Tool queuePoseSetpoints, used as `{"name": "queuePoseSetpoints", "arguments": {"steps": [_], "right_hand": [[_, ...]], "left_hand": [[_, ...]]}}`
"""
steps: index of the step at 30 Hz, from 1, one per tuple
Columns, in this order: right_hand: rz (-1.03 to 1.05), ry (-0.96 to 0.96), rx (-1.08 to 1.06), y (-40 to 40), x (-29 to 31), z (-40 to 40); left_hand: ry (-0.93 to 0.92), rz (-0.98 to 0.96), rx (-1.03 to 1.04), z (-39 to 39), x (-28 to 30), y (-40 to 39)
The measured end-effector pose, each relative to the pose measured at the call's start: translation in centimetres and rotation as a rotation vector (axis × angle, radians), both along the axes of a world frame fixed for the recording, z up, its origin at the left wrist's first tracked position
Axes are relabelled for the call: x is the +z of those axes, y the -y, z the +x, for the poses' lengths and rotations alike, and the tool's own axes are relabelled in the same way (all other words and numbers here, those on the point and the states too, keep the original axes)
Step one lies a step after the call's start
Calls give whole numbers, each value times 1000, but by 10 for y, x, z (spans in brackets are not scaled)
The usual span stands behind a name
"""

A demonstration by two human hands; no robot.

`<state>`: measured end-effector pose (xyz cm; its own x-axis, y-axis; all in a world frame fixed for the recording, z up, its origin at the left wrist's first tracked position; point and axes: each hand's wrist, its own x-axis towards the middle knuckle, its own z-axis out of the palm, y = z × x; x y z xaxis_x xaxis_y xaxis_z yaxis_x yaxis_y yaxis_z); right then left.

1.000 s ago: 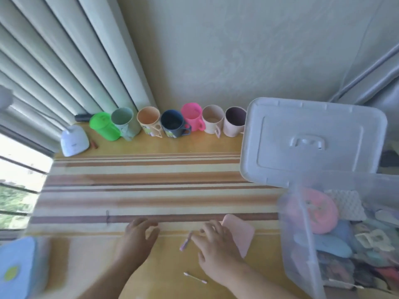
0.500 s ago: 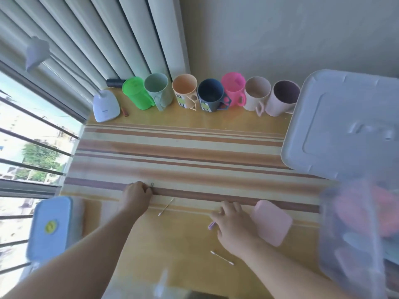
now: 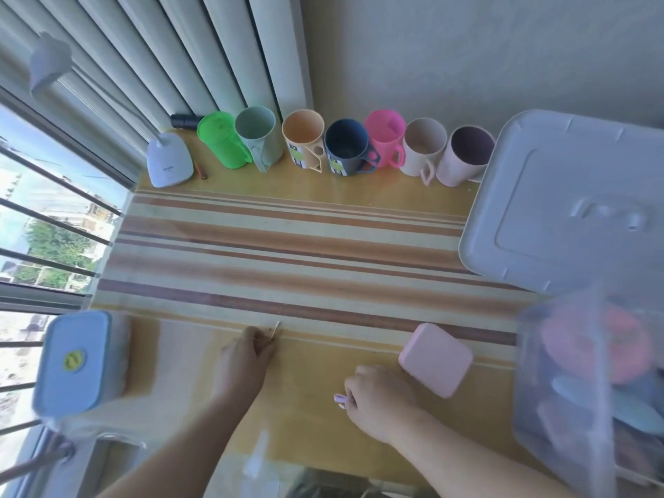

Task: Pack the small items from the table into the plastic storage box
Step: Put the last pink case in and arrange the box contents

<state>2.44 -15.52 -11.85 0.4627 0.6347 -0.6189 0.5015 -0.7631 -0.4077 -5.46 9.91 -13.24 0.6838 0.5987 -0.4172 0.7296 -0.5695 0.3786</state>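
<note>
On the striped table [image 3: 287, 246], the left hand [image 3: 244, 364] pinches a cotton swab [image 3: 276, 328] at its fingertips. The right hand [image 3: 377, 397] grips a small lilac item [image 3: 339, 400], beside a pink case [image 3: 435, 359]. The plastic storage box [image 3: 560, 382], partly filled, stands far right.

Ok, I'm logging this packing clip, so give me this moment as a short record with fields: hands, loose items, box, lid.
left hand: pinches a thin cotton swab at the mat's edge
right hand: holds a small lilac item, too blurred to identify
loose items: pink square case on the table, beside the right hand
storage box: open at right, already holds items
lid: off, behind the box
</note>
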Motion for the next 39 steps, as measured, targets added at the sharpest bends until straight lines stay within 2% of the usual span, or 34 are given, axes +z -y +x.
{"name": "queuePoseSetpoints", "arguments": {"steps": [2, 9, 13, 16, 19, 22, 28, 33, 39], "right_hand": [[-18, 13, 17, 6, -3, -10], [-69, 108, 267, 12, -7, -32], [-69, 179, 318, 16, -11, -39], [-75, 163, 219, 17, -9, -38], [-35, 81, 42, 32, -1, -33], [7, 38, -102, 70, 5, -30], [-5, 73, -437, 128, 3, -31], [0, 86, -437, 116, -10, -26], [-103, 111, -229, 104, -17, -22]], "left_hand": [[-16, 1, 31, 5, -3, -4], [-210, 87, -161, 18, -6, -10], [-315, 159, -269, 22, -1, 1], [-256, 120, -282, 21, 2, 20], [-155, -84, -236, 21, 5, 49], [-94, -229, -291, 20, 7, 85], [-62, -179, -437, 27, 7, 135], [-81, -166, -457, 35, 10, 147], [-108, -151, -419, 26, 14, 139]]}}
